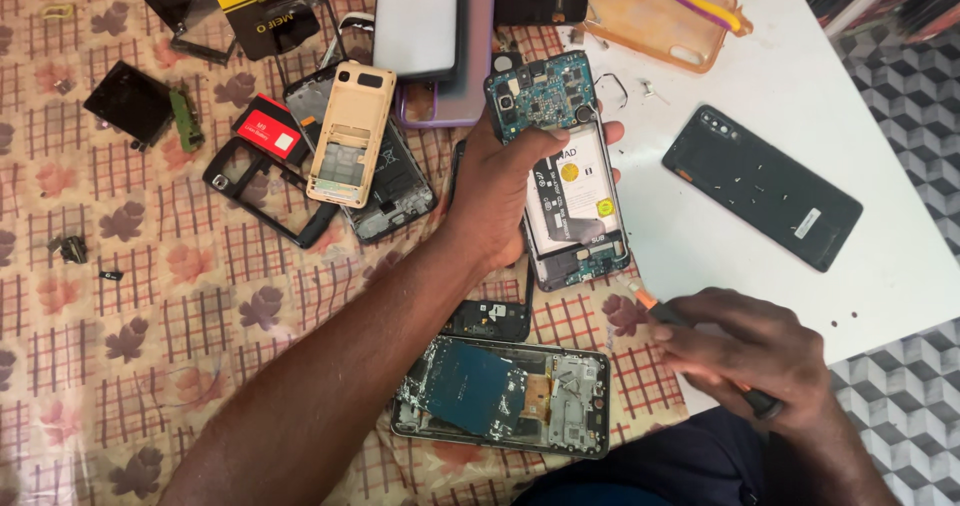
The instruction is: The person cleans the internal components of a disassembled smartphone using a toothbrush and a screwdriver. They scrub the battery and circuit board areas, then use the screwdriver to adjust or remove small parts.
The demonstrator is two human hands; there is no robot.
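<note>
Nearest us, at 5 o'clock, our right hand [762,358] has its grip closed around 1 screwdriver [700,331] with a dark handle and an orange collar; its tip points toward 11 o'clock, just short of the bottom edge of the opened phone [572,181]. At 6 o'clock lies a second opened handset [503,394], its teal board and metal shields showing.

Our left hand [497,191] reaches up the middle, its grip wrapped around the opened phone's left side, fingertips showing on the right, holding it against the patterned cloth [150,296]. We judge the step to be unscrewing the lower board: the tip must seat squarely in a small screw while the left hand holds the phone steady.

At 2 o'clock the dark back cover [762,186] rests on the white counter [860,96]. At 11 o'clock lie frames and a tan mid-plate [350,134]; at 12 o'clock, 1 orange case [655,21].
</note>
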